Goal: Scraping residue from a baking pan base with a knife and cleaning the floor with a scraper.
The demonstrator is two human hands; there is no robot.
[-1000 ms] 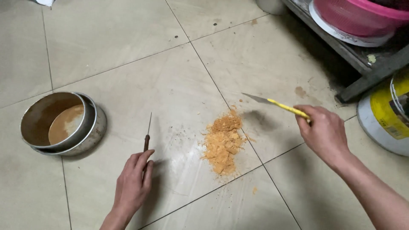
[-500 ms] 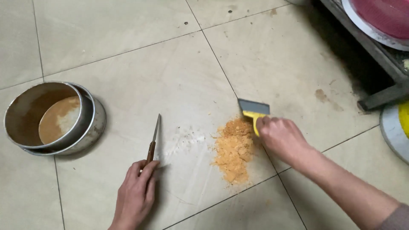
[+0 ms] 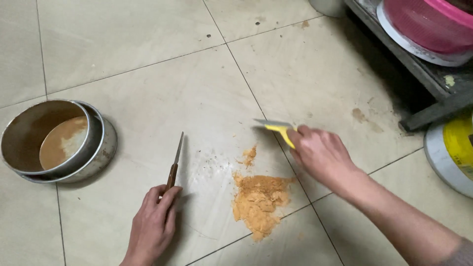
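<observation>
Orange-brown powder pile [image 3: 258, 202] spread on the tiled floor [image 3: 148, 64], just in front of both hands, with a smaller clump [image 3: 250, 156] a little beyond it and a dusty smear between. Just beyond and right of the pile, right hand [image 3: 322, 155] with fingers clenched around the yellow handle of a scraper [image 3: 276, 128], its flat metal blade held low over the floor, slightly blurred. Left of the pile, left hand [image 3: 153, 224] resting on the floor, fingers grasping the wooden handle of a knife [image 3: 175, 160], thin blade pointing away, lying flat or nearly so. Farther left, well apart, two nested round metal tins [image 3: 59, 143], brownish residue inside the inner one. At upper right, a pink basin [image 3: 428, 24] on a dark low rack [image 3: 419, 69]; near the right edge, a white and yellow bucket [image 3: 453, 148].
</observation>
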